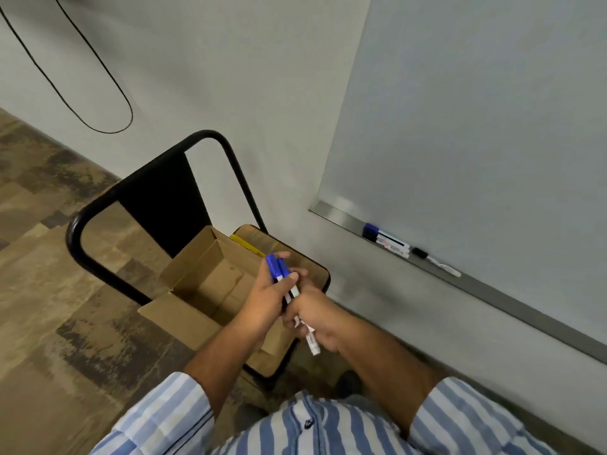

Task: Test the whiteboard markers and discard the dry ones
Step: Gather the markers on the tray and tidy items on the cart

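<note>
Blue caps stick up from the bunch of white whiteboard markers [277,270] that is held in the left hand [262,298]. The fingers of this hand are curled round the bunch, so that the markers are kept together and do not fall. How many are in the bunch cannot be told, as they are blurred and partly hidden.

1 white marker with its end pointing down [310,339] is gripped by the right hand [315,318], whose fingers are closed round it. It seems that this marker is being pulled away from the bunch, so that it can be tried alone.

Both hands are held just above the open brown cardboard box [210,284], which sits on the wooden seat of the black metal chair [157,178]. The box has likely been put there, near the board, so that dry markers can be dropped into it with ease. A yellow thing [246,246] is seen behind the box; what it is cannot be told.

The large pale whiteboard [476,110] is on the wall to the right, and no marks are seen on it. On its grey metal tray [341,218] lie a few more markers, 1 with a blue cap [386,239] and 1 with a black cap [435,259]. They may have been left there to keep them apart from the bunch, but whether they were tried cannot be told.
</note>
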Demonstrator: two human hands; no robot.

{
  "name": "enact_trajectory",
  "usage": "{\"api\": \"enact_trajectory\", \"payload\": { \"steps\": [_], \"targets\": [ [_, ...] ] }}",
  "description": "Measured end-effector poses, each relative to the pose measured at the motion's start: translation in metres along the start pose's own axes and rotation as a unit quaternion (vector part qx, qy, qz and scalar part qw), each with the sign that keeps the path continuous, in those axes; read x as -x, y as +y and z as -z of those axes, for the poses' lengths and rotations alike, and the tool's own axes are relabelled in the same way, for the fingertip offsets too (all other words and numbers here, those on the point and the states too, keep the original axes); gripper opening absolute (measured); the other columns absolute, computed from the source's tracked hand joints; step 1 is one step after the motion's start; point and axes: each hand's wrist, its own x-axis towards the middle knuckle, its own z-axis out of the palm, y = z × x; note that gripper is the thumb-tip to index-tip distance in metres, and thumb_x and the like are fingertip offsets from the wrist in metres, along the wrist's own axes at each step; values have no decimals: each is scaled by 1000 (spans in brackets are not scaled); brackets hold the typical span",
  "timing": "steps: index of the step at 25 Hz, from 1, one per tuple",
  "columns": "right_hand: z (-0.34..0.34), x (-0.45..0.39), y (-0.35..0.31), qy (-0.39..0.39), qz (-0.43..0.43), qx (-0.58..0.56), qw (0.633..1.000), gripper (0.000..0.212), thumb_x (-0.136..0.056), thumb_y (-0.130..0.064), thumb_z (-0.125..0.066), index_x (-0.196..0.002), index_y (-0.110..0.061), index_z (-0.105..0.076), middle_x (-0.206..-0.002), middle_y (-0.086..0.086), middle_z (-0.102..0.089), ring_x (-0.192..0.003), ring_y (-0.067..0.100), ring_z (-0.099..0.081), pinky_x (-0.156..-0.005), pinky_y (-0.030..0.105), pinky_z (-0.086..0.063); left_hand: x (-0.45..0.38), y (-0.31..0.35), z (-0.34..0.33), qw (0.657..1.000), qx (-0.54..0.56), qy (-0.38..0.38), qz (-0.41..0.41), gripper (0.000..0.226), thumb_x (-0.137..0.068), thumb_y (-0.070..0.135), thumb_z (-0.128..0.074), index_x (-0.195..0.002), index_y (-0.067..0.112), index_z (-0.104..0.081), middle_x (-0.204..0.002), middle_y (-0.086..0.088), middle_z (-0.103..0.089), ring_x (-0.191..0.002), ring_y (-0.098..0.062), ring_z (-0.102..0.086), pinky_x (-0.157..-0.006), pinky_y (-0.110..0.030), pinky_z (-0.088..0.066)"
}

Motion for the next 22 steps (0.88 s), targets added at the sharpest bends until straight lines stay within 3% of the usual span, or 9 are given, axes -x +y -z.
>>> {"api": "enact_trajectory", "payload": {
  "steps": [4,8,10,12,14,17,20,22],
  "targets": [
    [32,13,-3,43,92,65,993,60,-92,1,-57,-134,-41,-56,-102,-4,-70,-81,15,-64,-55,28,-47,4,3,-33,998,18,21,-49,31,-108,1,-49,-130,23,-53,-110,-5,-77,-93,-14,-75,-56,-26,-58],
    [65,33,2,135,161,27,977,22,-94,-5,-75,-102,-25,-75,-88,-4,-74,-64,4,-72,-60,23,-60,-11,2,-70,992,114,31,-42,33,-106,-6,-45,-125,20,-53,-90,-10,-69,-85,-24,-71,-72,-41,-61],
    [88,35,10,180,182,76,964,14,-94,-8,-77,-99,-21,-78,-86,2,-76,-64,10,-75,-63,35,-66,-18,-4,-94,991,126,29,-29,34,-106,-7,-43,-124,20,-52,-85,-10,-65,-84,-25,-66,-77,-43,-56],
    [115,38,18,205,204,156,944,10,-96,-18,-75,-104,-23,-78,-88,4,-77,-71,22,-76,-72,48,-66,-22,-9,-119,990,135,20,-24,33,-106,-8,-43,-124,18,-51,-81,-8,-65,-82,-22,-66,-85,-45,-53],
    [141,44,27,204,217,228,927,15,-100,-29,-69,-115,-29,-73,-93,0,-78,-74,21,-76,-76,45,-62,-25,-14,-144,991,134,22,-13,31,-107,-7,-44,-124,17,-51,-82,-7,-64,-81,-21,-66,-87,-42,-53],
    [185,55,41,216,210,326,896,34,-106,-39,-59,-138,-29,-57,-119,3,-75,-98,26,-72,-84,43,-58,-33,-28,-190,988,152,26,30,30,-108,-5,-44,-127,17,-53,-94,-12,-66,-87,-22,-67,-89,-42,-55],
    [245,61,59,216,187,332,899,41,-110,-43,-50,-148,-28,-45,-135,0,-69,-110,23,-69,-91,44,-58,-47,-52,-245,988,140,20,70,31,-109,0,-45,-130,20,-57,-118,-16,-75,-101,-26,-73,-93,-47,-57],
    [287,64,73,209,188,330,901,43,-112,-39,-47,-154,-32,-42,-143,1,-65,-118,24,-67,-92,39,-54,-56,-70,-280,983,157,12,94,30,-109,1,-44,-130,18,-59,-125,-19,-74,-113,-31,-72,-104,-52,-55]
  ]
}}
